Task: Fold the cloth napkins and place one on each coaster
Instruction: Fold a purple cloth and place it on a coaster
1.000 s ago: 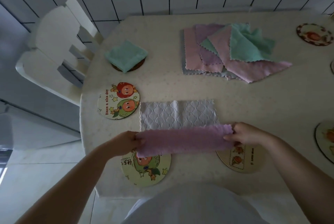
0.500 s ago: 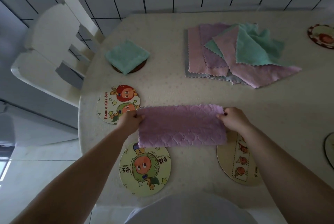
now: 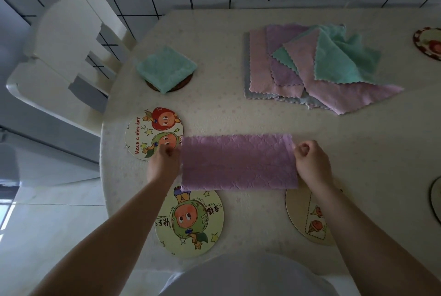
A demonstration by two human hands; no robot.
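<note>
Seen from the head camera, a purple napkin point(image 3: 238, 162) lies folded into a long band at the centre of the frame on a cream desk point(image 3: 358, 152), the left hand point(image 3: 163, 164) at its left end and the right hand point(image 3: 310, 164) at its right end. The right hand's fingers point(image 3: 304, 151) are curled in at the upper right corner of the napkin and look to be pinching it; the left hand's fingers are blurred beside the upper left corner, and whether they hold the cloth or only touch it cannot be told. The napkin appears light, limp and fuzzy, likely to sag and slide out of alignment unless taken at the corners or along the folded edge, and it should crease without force. A teal napkin point(image 3: 167, 67), already folded, sits on a dark coaster point(image 3: 185, 82) at upper left. A loose pile of napkins point(image 3: 310, 69) in pink, purple, teal and grey lies at upper right. Printed coasters are bare: one point(image 3: 143, 133) left of the band, one point(image 3: 191, 219) below it, one point(image 3: 307, 217) half covered by the right forearm. Two more coasters are cut off at the right edge point(image 3: 429, 44), so their full count and designs stay unclear. A white chair point(image 3: 59, 45) stands at upper left.
</note>
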